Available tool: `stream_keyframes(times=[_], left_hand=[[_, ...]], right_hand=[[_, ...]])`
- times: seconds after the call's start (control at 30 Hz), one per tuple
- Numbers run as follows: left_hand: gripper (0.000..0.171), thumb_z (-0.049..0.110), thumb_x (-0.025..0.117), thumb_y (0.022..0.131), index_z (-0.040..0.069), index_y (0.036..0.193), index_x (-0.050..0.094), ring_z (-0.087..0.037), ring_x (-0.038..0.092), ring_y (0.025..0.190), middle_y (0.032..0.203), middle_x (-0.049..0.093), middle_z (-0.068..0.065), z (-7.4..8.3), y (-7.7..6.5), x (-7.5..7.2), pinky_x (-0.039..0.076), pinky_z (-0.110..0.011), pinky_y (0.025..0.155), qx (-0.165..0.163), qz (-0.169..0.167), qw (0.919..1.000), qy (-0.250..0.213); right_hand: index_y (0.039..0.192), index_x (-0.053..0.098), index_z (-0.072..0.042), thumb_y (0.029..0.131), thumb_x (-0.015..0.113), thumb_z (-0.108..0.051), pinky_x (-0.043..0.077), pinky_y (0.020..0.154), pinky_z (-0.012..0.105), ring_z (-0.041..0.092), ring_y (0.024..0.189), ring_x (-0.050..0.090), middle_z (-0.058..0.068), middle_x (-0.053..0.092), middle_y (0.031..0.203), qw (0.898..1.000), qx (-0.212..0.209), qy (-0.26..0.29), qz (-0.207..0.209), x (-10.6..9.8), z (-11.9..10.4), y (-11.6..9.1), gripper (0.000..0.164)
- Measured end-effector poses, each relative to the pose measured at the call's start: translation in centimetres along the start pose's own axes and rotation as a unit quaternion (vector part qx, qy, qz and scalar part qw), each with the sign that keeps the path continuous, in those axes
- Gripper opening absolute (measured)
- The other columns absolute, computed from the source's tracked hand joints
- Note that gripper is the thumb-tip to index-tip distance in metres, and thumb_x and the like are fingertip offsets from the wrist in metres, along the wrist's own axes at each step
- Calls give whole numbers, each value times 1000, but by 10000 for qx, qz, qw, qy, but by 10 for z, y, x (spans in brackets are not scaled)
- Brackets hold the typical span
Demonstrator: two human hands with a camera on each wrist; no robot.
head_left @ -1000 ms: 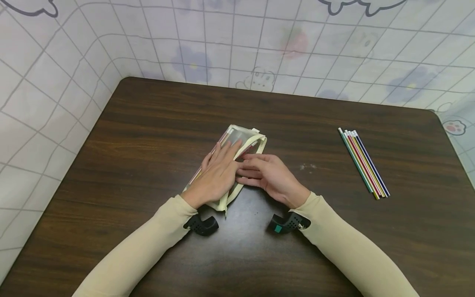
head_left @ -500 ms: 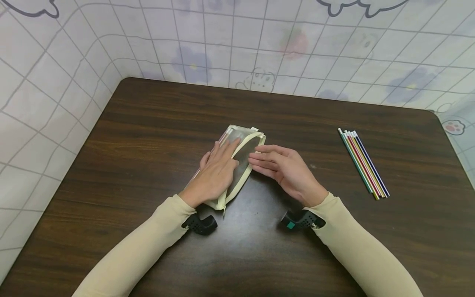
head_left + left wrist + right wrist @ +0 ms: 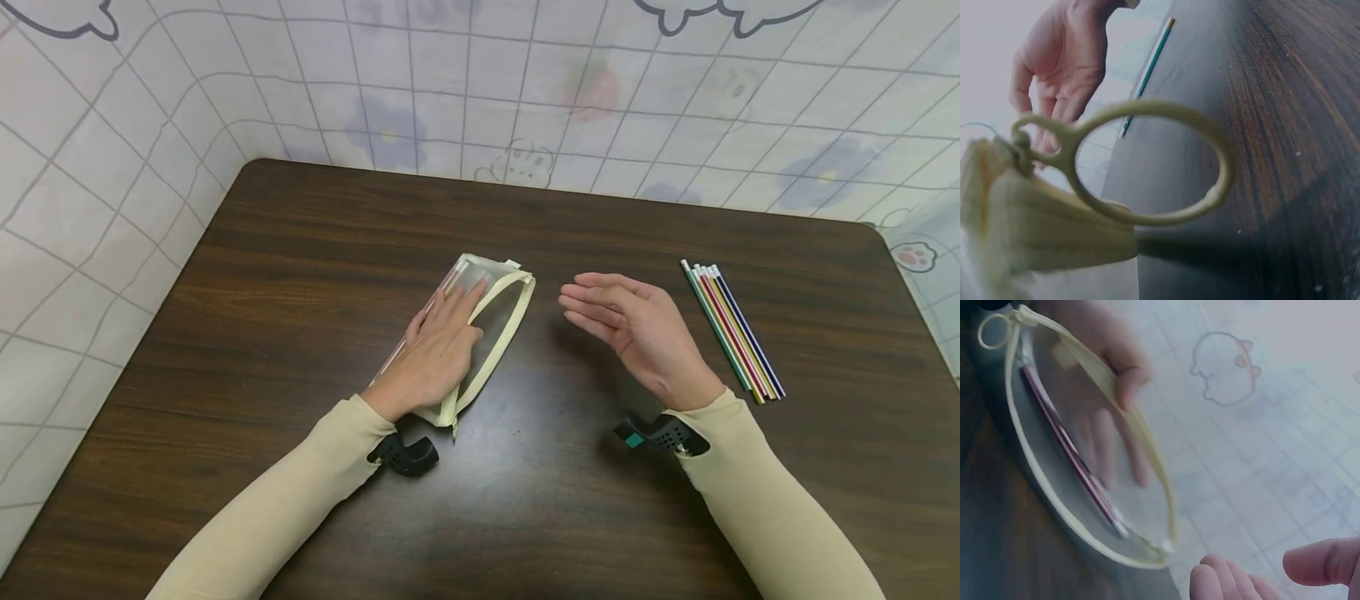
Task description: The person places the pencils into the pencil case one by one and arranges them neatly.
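Observation:
A see-through pencil case point(image 3: 492, 358) with a cream zipper rim lies slanted on the table, its mouth gaping to the right. My left hand point(image 3: 431, 350) rests on it with fingers extended. In the right wrist view, the left thumb point(image 3: 1132, 384) hooks over the rim while the fingers show through the clear wall. Inside the case is a purple-red pencil point(image 3: 1072, 450). My right hand point(image 3: 637, 329) hovers between the case and the loose pencils point(image 3: 731, 329), fingers together, holding nothing. Close up in the left wrist view is a zipper pull ring point(image 3: 1147, 107).
The loose pencils, green, red, yellow and blue among them, lie side by side at the right of the dark wooden table point(image 3: 315, 250). Patterned cloth point(image 3: 465, 92) hangs behind and to the left of the table.
My right hand has withdrawn from the case's mouth and moved right toward the loose pencils. The mouth shows wider than before. My left hand has stayed nearly still on the case.

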State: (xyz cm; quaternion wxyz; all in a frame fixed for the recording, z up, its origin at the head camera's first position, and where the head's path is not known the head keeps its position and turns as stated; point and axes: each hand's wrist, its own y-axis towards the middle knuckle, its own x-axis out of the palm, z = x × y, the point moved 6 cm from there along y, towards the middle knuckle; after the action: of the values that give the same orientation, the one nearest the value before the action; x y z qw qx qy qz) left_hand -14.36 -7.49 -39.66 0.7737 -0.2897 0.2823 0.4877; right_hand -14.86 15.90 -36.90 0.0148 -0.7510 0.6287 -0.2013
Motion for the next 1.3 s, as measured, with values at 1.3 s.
stream_keyframes(times=[1.3], left_hand=[[63, 29, 25, 105, 28, 168, 16, -32, -1, 165, 177, 11, -7, -1, 1, 4, 2, -59, 130, 0, 22, 10000, -61]], right_hand=[[134, 59, -2, 104, 56, -5, 60, 94, 28, 24, 112, 72, 11, 71, 128, 9752, -1052, 1774, 806, -96, -53, -27, 31]])
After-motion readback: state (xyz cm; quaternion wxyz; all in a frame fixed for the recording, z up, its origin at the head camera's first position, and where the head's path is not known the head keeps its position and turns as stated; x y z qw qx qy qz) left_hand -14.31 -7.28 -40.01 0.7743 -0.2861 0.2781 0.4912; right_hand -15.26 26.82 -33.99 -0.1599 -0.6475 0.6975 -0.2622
